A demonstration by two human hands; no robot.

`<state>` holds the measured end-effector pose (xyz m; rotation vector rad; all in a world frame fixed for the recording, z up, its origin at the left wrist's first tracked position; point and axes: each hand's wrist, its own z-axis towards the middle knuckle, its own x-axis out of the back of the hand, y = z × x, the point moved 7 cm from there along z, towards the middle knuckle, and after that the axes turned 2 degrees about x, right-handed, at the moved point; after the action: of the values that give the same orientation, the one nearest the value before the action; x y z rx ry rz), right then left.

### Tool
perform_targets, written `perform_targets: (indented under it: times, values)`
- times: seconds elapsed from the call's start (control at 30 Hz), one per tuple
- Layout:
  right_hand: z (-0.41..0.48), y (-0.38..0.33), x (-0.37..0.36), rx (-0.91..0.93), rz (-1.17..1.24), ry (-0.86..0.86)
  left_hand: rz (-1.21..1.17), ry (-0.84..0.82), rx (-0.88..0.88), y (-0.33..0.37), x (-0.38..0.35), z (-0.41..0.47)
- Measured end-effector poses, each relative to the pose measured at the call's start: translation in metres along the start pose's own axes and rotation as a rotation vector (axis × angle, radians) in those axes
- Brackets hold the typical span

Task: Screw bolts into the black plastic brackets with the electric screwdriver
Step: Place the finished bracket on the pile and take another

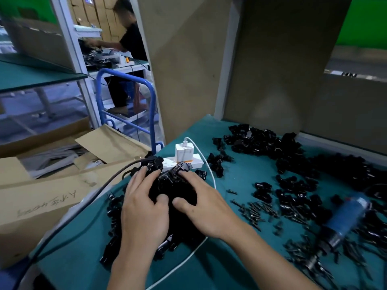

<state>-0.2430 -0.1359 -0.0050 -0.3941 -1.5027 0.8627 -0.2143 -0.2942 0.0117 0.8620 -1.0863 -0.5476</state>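
left hand (144, 199) and right hand (202, 203) palm-down side by side, fingers (138, 175) spread flat over the bracket heap (173, 190)

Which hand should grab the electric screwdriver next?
Right, likely. The electric screwdriver lies at the table's right, on the right hand's side; the left hand would have to cross over the bracket pile both hands rest on.

On the table (240, 176), bolts (254, 212) lie between the bracket pile (173, 190), left, and the screwdriver (345, 216), right.
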Motion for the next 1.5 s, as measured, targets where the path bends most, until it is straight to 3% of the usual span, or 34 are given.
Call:
perform_targets:
  times: [0.17, 0.3, 0.43, 0.53, 0.73, 0.93, 1.2, 1.37, 1.5]
  values:
    - [-0.025, 0.017, 0.065, -0.059, -0.068, 0.215, 0.004, 0.043, -0.238, 0.055, -0.018, -0.023]
    - [-0.026, 0.073, 0.137, -0.233, -0.264, 0.325, -0.116, -0.100, -0.458, 0.112, -0.089, -0.058]
    - [-0.022, 0.147, 0.193, -0.437, -0.375, 0.332, -0.198, -0.329, -0.422, 0.142, -0.178, -0.072]
    - [-0.020, 0.195, 0.224, -0.490, -0.480, 0.316, -0.170, -0.425, -0.386, 0.152, -0.234, -0.065]
    - [0.010, 0.261, 0.253, -0.586, -0.483, 0.244, 0.262, -0.567, -0.317, 0.135, -0.311, -0.048]
    - [0.052, 0.292, 0.250, -0.620, -0.448, 0.101, 0.334, -0.531, -0.359, 0.126, -0.327, -0.044]
    - [0.039, 0.272, 0.226, -0.482, -0.542, 0.141, 0.296, -0.506, -0.351, 0.127, -0.327, -0.040]
    - [0.007, 0.250, 0.219, -0.493, -0.572, 0.090, 0.173, -0.436, -0.305, 0.132, -0.316, -0.036]
    - [-0.015, 0.236, 0.222, -0.488, -0.576, 0.216, 0.140, -0.392, -0.278, 0.133, -0.307, -0.036]
